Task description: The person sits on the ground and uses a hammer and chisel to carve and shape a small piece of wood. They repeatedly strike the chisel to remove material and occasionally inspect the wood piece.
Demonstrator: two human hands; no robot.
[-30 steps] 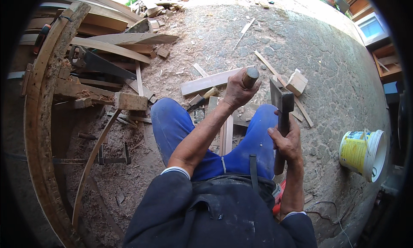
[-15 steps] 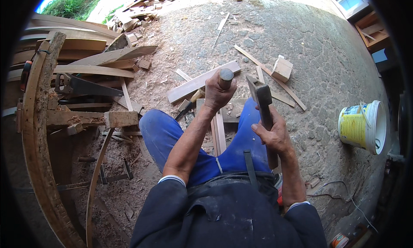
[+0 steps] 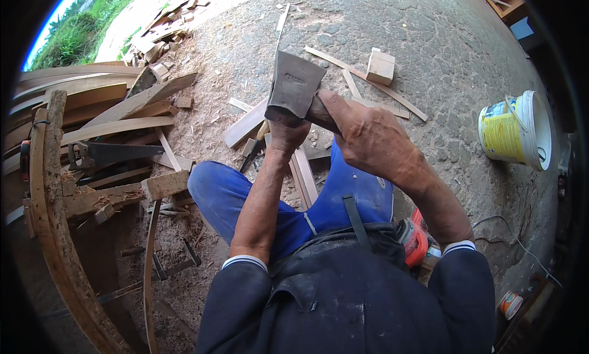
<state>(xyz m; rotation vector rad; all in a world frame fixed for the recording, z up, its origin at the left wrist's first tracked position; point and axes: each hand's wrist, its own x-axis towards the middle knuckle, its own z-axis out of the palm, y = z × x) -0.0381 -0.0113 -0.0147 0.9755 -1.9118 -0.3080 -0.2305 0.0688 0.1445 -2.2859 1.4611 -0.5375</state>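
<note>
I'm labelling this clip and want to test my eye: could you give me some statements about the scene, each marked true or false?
1. The right hand holds the axe. True.
2. Nothing covers the left hand. False: the axe hides part of the left hand.
3. The bucket is to the right of both hands. True.
4. The trousers are red. False: the trousers are blue.
5. The saw is to the left of both hands. True.

Daylight is harshest far beyond and left of the axe head (image 3: 296, 81), bleaching the ground beside the grass (image 3: 76, 44) nearly white. Right of the axe head, paved ground (image 3: 451, 118) is evenly lit; well below-left, deep shadow gathers. The axe head looks fairly sharp; all around it, far out, fisheye vignetting blackens the edges.
</note>
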